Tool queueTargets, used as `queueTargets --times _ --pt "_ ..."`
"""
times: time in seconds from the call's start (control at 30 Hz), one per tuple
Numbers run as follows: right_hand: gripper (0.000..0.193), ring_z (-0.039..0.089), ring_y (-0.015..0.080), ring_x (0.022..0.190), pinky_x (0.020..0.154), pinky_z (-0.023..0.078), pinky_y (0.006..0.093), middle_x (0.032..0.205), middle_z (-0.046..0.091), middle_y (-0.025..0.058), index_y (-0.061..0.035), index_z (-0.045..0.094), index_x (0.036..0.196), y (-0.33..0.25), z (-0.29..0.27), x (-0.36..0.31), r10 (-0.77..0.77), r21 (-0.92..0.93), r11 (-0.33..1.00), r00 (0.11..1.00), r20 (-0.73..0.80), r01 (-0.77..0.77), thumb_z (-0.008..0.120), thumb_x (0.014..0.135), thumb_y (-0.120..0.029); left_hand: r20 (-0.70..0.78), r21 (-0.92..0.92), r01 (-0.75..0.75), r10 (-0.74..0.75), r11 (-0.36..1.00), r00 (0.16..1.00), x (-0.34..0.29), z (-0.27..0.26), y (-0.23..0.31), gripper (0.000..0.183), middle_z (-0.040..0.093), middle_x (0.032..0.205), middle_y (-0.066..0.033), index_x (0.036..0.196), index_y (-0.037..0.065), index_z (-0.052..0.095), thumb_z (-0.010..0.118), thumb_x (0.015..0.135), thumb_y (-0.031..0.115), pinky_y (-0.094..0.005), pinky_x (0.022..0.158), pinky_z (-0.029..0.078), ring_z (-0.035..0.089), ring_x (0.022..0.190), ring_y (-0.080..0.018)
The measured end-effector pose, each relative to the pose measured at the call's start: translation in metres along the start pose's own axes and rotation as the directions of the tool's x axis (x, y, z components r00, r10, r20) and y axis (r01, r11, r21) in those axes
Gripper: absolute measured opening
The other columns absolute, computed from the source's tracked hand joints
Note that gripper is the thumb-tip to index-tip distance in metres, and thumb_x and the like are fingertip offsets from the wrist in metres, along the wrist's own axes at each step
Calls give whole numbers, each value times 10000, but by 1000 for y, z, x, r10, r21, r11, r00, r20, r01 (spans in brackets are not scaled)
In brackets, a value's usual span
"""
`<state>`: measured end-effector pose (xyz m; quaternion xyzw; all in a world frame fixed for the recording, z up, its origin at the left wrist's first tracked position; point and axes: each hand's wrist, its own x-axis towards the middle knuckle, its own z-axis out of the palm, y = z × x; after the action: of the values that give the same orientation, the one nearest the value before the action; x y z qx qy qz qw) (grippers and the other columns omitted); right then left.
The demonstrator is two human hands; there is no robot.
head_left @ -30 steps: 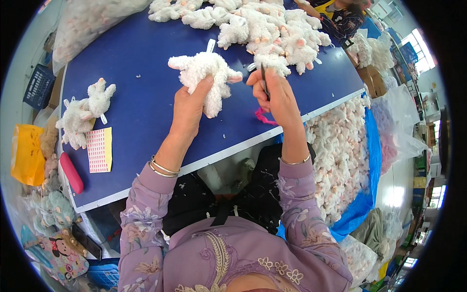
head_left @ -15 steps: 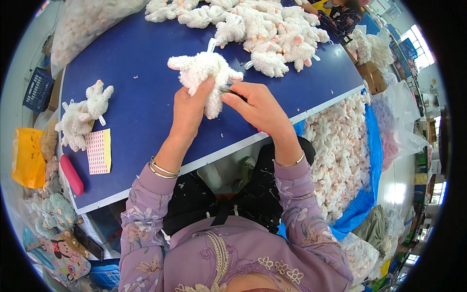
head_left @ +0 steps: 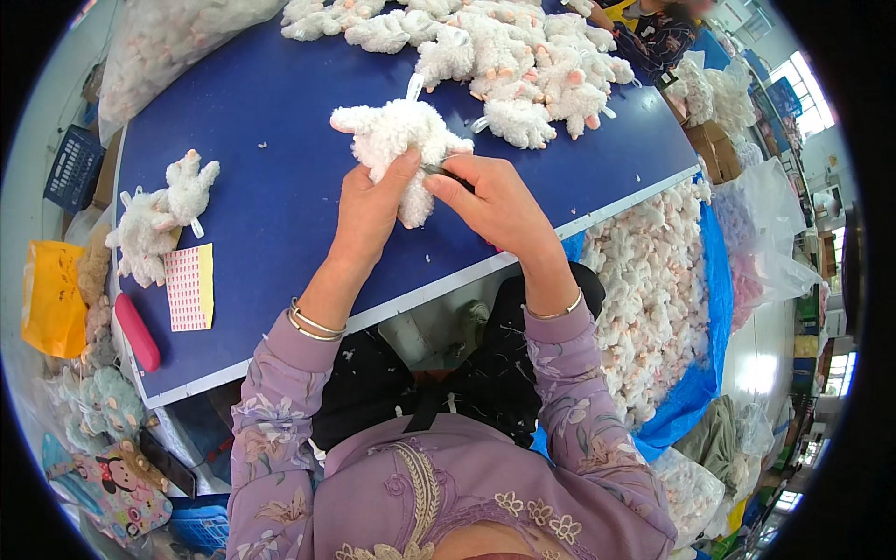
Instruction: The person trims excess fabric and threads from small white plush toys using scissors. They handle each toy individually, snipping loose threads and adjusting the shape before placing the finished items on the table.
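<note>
A fluffy white plush toy (head_left: 397, 129) with pinkish limb tips and a white loop tag is held above the blue table. My left hand (head_left: 371, 205) grips it, thumb pressed on its front. My right hand (head_left: 492, 201) is closed around a thin dark metal tool (head_left: 437, 171), whose tip meets the plush fur beside my left thumb. Fingers hide most of the tool, so its exact kind does not show. At the far side of the table lies a pile of similar white plush toys (head_left: 509, 56).
On the left of the blue table (head_left: 271, 215) lie a couple of white plush toys (head_left: 149, 224), a sticker sheet (head_left: 189, 289) and a pink case (head_left: 137, 333). A blue-lined container (head_left: 644, 308) full of plush pieces stands at right. Another person (head_left: 649, 33) sits across the far corner.
The plush toy has shifted slightly to the right and turned a little in my left hand. My right hand keeps the tool against it, nearly unmoved.
</note>
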<state>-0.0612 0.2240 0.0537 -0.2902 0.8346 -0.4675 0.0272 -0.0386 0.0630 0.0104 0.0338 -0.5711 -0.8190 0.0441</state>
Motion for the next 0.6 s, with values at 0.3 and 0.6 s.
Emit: queueTargets --times 0.3,0.6 --pt "342 478 158 562 514 376 320 631 510 42 28 553 778 11 1 -2 48 291 957 987 -156 -1 570 938 -274 37 -36 58 -57 998 998 -1 1 1 362 634 871 -34 1094 -12 610 622 920 306 -235 550 449 573 695 -83" --pt "210 367 15 527 457 277 187 689 458 -41 -17 593 856 25 -29 -4 264 615 783 946 -187 -97 576 946 -205 67 40 69 -72 997 995 -3 3 1 375 642 907 -40 1108 -16 609 646 900 294 -239 623 471 590 754 -88"
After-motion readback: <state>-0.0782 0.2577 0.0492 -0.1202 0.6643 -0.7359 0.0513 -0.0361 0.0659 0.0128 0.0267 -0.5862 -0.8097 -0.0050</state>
